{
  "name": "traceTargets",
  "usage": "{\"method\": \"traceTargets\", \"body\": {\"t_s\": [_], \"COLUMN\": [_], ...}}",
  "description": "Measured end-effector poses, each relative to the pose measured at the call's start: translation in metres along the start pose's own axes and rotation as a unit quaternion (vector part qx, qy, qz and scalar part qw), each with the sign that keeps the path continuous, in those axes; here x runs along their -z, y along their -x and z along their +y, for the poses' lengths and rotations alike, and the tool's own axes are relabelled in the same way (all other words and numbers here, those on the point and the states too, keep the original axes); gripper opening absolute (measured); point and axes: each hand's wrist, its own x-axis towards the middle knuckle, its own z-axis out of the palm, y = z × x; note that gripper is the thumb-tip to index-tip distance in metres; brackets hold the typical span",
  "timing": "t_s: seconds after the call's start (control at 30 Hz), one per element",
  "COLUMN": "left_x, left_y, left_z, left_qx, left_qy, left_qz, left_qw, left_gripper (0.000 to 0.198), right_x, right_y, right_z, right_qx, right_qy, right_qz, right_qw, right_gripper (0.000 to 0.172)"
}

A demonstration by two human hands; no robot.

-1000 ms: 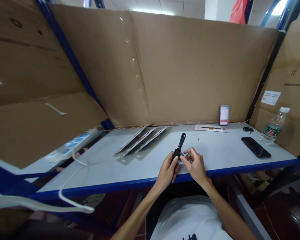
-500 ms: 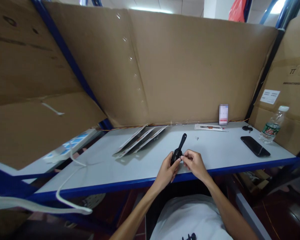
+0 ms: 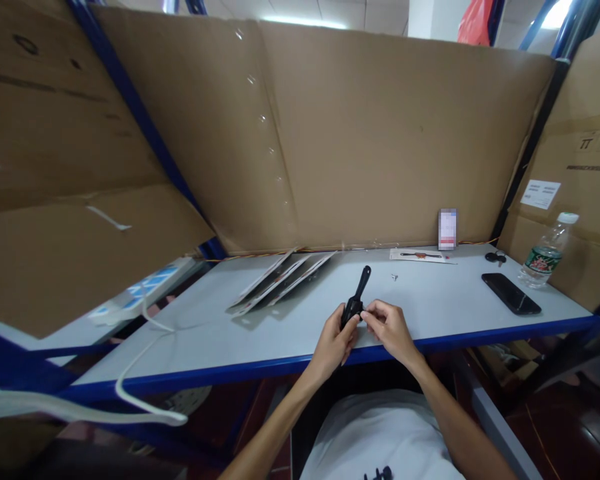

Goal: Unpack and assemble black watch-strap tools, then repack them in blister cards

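My left hand (image 3: 334, 339) is closed around the wide lower part of a black plastic tool (image 3: 361, 283), just above the table's front edge. The tool's slim handle, with a rounded tip, points up and away from me; its exact kind cannot be made out. On the tool's right side, the thumb and fingers of my right hand (image 3: 387, 323) are pinched together against it. Anything between those fingertips is too small or hidden to name. Beyond my right hand, a few tiny silver pieces, apparently screws (image 3: 394, 277), lie on the table.
Several flat packages (image 3: 275, 283) lean over the grey table (image 3: 195, 327) at left. Toward the back stand a printed card (image 3: 417, 255) and an upright phone (image 3: 447, 230). Keys (image 3: 495, 256), a black phone (image 3: 511, 293) and a bottle (image 3: 543, 257) are at right. A white cable (image 3: 145, 420) hangs front left.
The tool has shifted very slightly left and tilts a touch differently in my left hand. My right fingertips stay pinched at its side.
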Motion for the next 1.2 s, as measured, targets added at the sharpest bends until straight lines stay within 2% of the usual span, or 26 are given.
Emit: {"method": "traceTargets", "body": {"t_s": [0.1, 0.2, 0.43, 0.73, 1.2], "left_x": [0.0, 0.001, 0.001, 0.0, 0.001], "left_y": [0.001, 0.001, 0.003, 0.005, 0.006], "left_z": [0.002, 0.003, 0.002, 0.002, -0.001], "left_qx": [0.006, 0.007, 0.0, -0.024, -0.02], "left_qy": [0.025, 0.042, 0.053, 0.054, 0.037], "left_qz": [0.02, 0.023, 0.016, -0.003, -0.003], "left_qw": [0.999, 0.999, 0.998, 0.998, 0.999], "left_gripper": [0.038, 0.039, 0.039, 0.038, 0.037], "right_x": [-0.003, -0.006, -0.007, -0.006, -0.006], "right_y": [0.004, 0.008, 0.011, 0.012, 0.011], "right_z": [-0.002, 0.0, 0.01, 0.012, 0.012], "right_qx": [0.063, 0.118, 0.165, 0.186, 0.18], "right_qy": [0.064, 0.14, 0.198, 0.2, 0.189], "right_qz": [0.035, 0.038, 0.049, 0.054, 0.046], "right_qw": [0.995, 0.982, 0.965, 0.96, 0.964], "right_gripper": [0.02, 0.027, 0.028, 0.026, 0.024]}}
